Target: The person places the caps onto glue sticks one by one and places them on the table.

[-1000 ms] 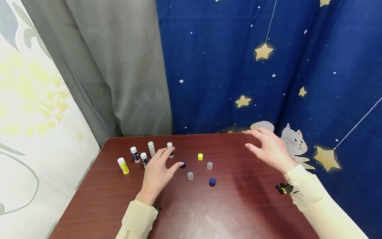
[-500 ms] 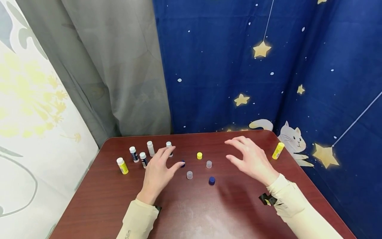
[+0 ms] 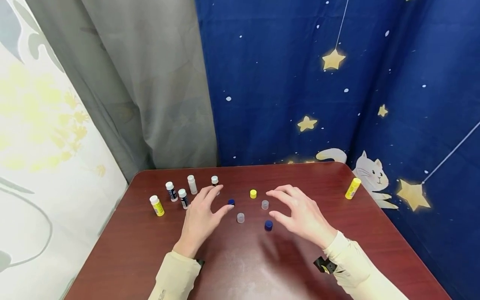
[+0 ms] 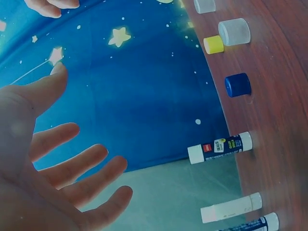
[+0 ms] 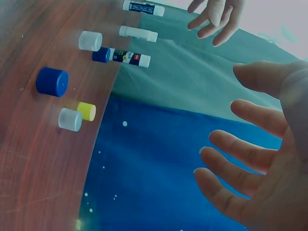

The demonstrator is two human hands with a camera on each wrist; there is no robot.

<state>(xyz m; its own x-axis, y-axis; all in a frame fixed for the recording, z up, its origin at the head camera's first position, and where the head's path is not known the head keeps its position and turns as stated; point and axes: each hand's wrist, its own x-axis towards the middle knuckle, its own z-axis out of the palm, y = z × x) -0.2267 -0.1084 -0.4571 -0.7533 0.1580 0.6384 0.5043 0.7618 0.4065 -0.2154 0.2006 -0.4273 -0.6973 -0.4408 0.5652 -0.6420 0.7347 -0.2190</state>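
Head view: L hand (image 3: 202, 220) & R hand (image 3: 303, 214) spread wide, nothing held, over desk (image 3: 240, 262); caps (image 3: 241, 218) (2 blue, 2 translucent, 1 yellow) betw. them, 5 white-topped tubes (image 3: 171, 191) at L, lone yellow tube (image 3: 353, 188) far R. L wrist view: L hand splayed, apart from caps. R wrist view: R hand likewise.

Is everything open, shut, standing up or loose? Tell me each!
Left hand: open, empty
Right hand: open, empty
Left yellow glue stick: upright, looks uncapped
Three blue glue sticks: upright, look uncapped
White glue stick: upright, looks uncapped
Right yellow glue stick: upright, looks capped
Yellow cap: loose
Blue caps: loose
Clear caps: loose
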